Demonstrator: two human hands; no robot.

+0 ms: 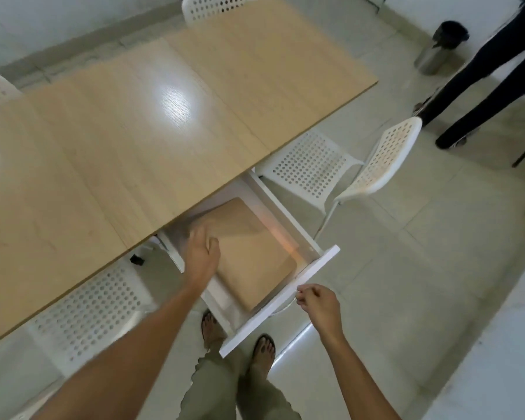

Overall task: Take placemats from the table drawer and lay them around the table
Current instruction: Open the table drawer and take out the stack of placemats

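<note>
A white drawer (281, 295) stands pulled out from under the long light-wood table (128, 140). Inside it lies a stack of tan placemats (255, 256) with rounded corners, partly under the table's edge. My left hand (201, 256) reaches into the drawer and rests on the left side of the placemats, fingers slightly spread; I cannot see whether it grips one. My right hand (314, 301) is closed on the thin metal handle (285, 307) at the drawer front.
White perforated chairs stand around the table: one to the right of the drawer (346, 168), one tucked under at the near left (85, 313), two at the far side. Another person's dark-trousered legs (482, 86) and a steel bin (440, 47) are at the upper right.
</note>
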